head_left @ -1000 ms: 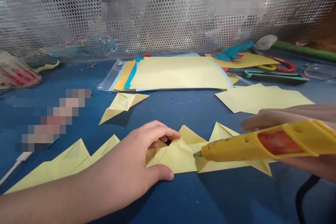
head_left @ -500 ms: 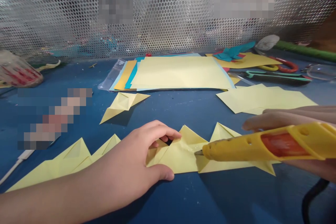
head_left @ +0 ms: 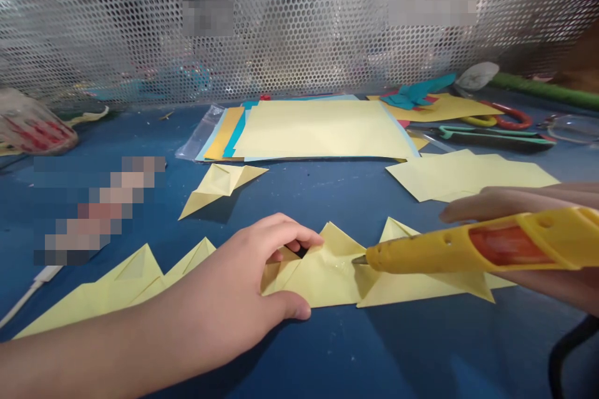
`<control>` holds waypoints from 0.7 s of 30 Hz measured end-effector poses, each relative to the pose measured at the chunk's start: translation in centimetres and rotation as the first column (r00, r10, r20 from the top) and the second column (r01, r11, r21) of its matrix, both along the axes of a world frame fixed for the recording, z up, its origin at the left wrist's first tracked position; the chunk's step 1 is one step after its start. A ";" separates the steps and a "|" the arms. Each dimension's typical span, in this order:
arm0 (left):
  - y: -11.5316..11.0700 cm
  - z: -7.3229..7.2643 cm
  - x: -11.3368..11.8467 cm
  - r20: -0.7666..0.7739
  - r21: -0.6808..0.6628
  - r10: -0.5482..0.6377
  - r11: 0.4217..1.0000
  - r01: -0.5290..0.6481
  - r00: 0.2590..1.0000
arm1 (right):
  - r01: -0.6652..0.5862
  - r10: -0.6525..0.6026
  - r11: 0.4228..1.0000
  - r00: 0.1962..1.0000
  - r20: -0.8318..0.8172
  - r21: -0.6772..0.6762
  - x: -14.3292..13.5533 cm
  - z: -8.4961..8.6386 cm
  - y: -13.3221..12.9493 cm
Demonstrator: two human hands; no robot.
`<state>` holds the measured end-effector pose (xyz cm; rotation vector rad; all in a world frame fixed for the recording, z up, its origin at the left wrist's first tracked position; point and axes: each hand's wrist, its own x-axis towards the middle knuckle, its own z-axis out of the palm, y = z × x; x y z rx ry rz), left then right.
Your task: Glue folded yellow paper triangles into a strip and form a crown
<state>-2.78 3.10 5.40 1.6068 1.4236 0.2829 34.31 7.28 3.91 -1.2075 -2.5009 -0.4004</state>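
The right hand (head_left: 561, 287) is wrapped round a yellow plastic hot-glue gun (head_left: 430, 252) with a reddish see-through window, its metal tip pointing toward the left hand (head_left: 248, 274). That left hand is arched over a row of pale-yellow folded-paper peaks (head_left: 322, 287), thumb by the near edge and fingers at the far side; whether it pinches or only steadies the paper, I cannot tell. Glossy clear glue (head_left: 339, 264) lies on the paper between the fingertips and the tip; I cannot tell if the tip touches.

To lay glue well here, a thin, even line and a low tip should serve, with the left fingers kept clear of the hot metal and pressing lightly so the paper does not skid or buckle.

Beyond the left hand sits one small pale-yellow folded paper piece (head_left: 221, 181); farther out, a stack of coloured paper sheets (head_left: 318, 131). A black cord (head_left: 564, 355) curves below the right hand.
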 end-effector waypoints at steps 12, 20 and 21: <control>0.0 0.3 0.0 -0.018 -0.017 -0.003 1.000 0.002 1.000 | -0.050 0.049 0.999 0.998 -0.047 -0.014 -3.3 0.0 -0.8; 0.2 0.0 0.1 -0.003 -0.011 -0.002 1.000 0.002 1.000 | -0.189 0.190 0.981 0.981 -0.040 0.036 -4.2 0.2 -1.2; 0.2 0.0 0.1 -0.004 -0.007 -0.001 1.000 0.001 1.000 | -0.173 0.175 0.984 0.984 -0.044 0.052 -4.2 0.2 -1.2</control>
